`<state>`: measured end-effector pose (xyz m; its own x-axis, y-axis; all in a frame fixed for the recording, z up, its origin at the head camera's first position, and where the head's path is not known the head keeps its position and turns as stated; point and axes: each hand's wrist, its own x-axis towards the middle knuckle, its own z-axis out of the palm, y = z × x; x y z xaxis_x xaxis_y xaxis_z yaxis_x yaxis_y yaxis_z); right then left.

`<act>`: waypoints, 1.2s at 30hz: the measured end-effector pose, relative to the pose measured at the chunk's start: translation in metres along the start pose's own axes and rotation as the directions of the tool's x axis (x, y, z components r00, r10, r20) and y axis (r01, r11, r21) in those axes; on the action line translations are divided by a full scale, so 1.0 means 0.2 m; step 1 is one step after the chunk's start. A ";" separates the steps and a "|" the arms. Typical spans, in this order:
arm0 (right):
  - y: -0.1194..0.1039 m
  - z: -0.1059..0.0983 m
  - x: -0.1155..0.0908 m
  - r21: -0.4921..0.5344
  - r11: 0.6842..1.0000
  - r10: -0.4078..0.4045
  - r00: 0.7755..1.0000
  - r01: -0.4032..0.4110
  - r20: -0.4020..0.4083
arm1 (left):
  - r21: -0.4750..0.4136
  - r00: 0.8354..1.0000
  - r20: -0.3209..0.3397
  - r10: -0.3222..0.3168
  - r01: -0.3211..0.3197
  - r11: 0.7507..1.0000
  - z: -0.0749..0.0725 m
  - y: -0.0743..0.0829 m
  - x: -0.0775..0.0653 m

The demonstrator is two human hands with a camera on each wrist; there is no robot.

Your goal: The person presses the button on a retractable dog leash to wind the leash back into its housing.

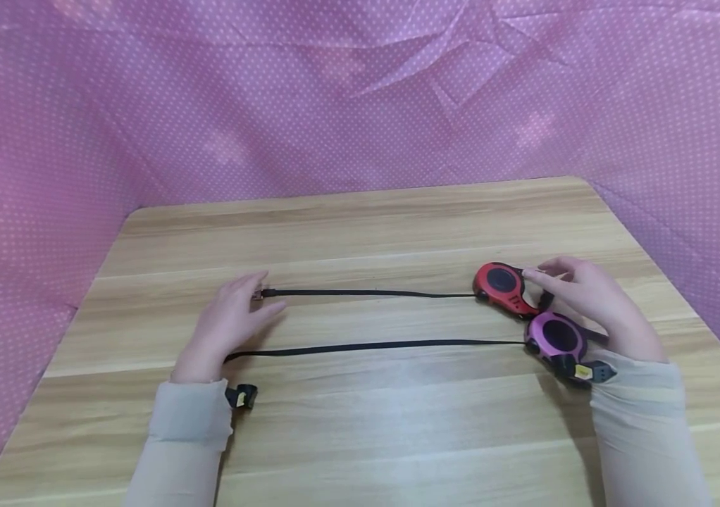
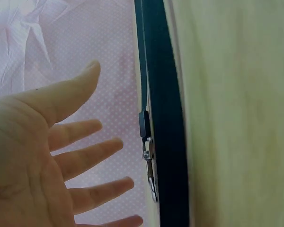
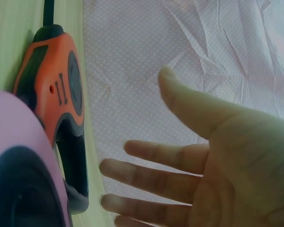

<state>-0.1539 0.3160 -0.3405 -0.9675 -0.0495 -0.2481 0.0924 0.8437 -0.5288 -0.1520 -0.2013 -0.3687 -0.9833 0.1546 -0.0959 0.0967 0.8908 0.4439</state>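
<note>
Two retractable dog leashes lie on the table with their black straps pulled out to the left. The red leash (image 1: 501, 279) is farther back; the pink leash (image 1: 556, 334) is nearer the front. My left hand (image 1: 230, 317) is beside the metal clip (image 2: 148, 156) of the red leash, its fingers spread and holding nothing. Behind that wrist, the far end of the pink leash's strap (image 1: 366, 346) is hidden. My right hand (image 1: 594, 296), fingers extended and holding nothing, is next to the black handle (image 3: 75, 165) of the red leash.
The wooden table (image 1: 398, 429) has rounded back corners. Pink dotted cloth (image 1: 334, 105) hangs behind it and along both sides. A small black camera mount (image 1: 242, 396) sticks out from the left sleeve, and another from the right sleeve overlaps the pink leash.
</note>
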 end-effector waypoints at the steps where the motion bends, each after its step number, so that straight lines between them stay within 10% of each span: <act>1: 0.00 0.00 0.00 -0.009 1.000 0.002 1.000 -0.002 -0.003 | -0.011 1.000 0.009 0.002 -0.001 1.000 0.00 -0.01 0.00; 11: -0.01 0.03 0.00 -0.068 0.997 -0.033 0.999 0.034 0.020 | -0.082 0.999 0.007 0.036 -0.035 0.996 -0.02 -0.08 0.00; 36: -0.01 0.13 0.06 -0.159 0.975 -0.152 0.987 0.157 0.047 | 0.058 0.997 0.076 -0.019 0.014 0.998 -0.02 -0.09 0.00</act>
<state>-0.1602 0.2993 -0.3629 -0.9580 -0.2021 -0.2033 -0.0995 0.8996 -0.4253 -0.1534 -0.2194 -0.3731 -0.9705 0.1699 -0.1713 0.0914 0.9161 0.3905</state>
